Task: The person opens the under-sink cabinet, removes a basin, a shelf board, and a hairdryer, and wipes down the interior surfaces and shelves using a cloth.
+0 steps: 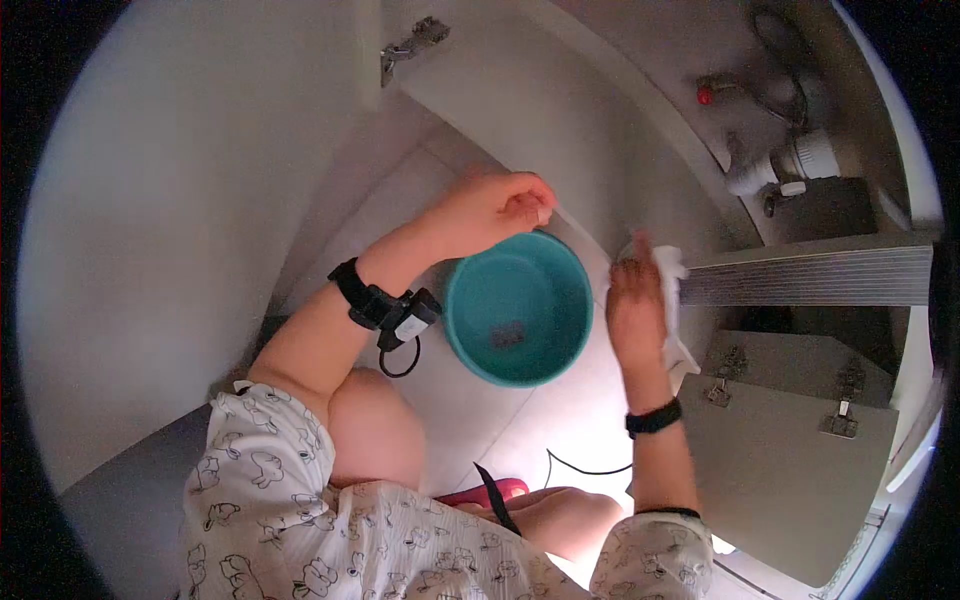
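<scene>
My left hand (515,207) is above the far rim of a teal plastic basin (461,320), its fingers curled into a loose fist with nothing visible in them. The basin stands on the light floor, with a small dark mark or print on its bottom. On the right, my right hand (636,305) is closed on a white cloth (672,300) beside the cabinet's front. Part of the cloth is hidden under the hand, and the fingers are slightly blurred. Whether the cloth presses on the cabinet I cannot tell.
An open cabinet door (790,460) with metal hinges is at the lower right. Inside the upper-right cabinet are a white pipe fitting (790,165) and a hose with a red end (705,96). A ribbed panel (810,277) divides the compartments. Another pale door (200,200) is at left.
</scene>
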`<state>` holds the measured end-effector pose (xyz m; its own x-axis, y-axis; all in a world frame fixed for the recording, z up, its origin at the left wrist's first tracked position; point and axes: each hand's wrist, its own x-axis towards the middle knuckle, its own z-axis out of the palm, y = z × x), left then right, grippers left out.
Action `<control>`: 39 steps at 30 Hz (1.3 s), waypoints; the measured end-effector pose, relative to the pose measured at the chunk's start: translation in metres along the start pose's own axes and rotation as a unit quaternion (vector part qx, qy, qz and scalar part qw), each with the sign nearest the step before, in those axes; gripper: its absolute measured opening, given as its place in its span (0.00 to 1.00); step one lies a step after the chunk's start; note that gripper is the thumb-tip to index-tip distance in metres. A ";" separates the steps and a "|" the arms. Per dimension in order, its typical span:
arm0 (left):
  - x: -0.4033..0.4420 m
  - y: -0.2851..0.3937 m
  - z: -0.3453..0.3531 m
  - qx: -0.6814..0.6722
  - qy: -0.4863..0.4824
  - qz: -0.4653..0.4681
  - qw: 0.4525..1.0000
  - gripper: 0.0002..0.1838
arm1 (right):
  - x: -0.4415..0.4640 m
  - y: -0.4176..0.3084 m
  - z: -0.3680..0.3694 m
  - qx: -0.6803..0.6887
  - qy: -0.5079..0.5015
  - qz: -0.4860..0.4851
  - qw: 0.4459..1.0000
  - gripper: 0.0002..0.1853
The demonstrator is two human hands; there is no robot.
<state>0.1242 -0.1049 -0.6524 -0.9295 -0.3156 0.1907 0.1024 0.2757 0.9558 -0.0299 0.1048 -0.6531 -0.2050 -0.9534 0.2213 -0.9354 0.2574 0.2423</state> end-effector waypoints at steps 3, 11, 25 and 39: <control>0.000 -0.007 0.006 0.023 -0.103 -0.093 0.990 0.16 | 0.007 -0.008 0.017 0.056 0.087 0.046 0.994 0.13; 0.013 0.019 0.050 -0.634 0.048 -0.192 0.748 0.22 | 0.059 -0.070 -0.063 0.365 0.195 0.109 0.904 0.20; 0.097 -0.030 0.126 0.417 0.039 0.340 0.842 0.15 | -0.072 0.176 0.111 0.217 0.221 0.370 0.876 0.16; 0.055 -0.074 -0.046 0.639 0.224 0.014 0.736 0.25 | -0.086 0.183 0.164 0.012 0.026 0.292 0.956 0.20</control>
<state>0.0815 -0.1845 -0.7028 -0.6939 -0.4823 0.5347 -0.5632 0.8262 0.0142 -0.2309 0.2083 -0.7829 -0.6802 -0.6389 0.3593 -0.6726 0.7389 0.0406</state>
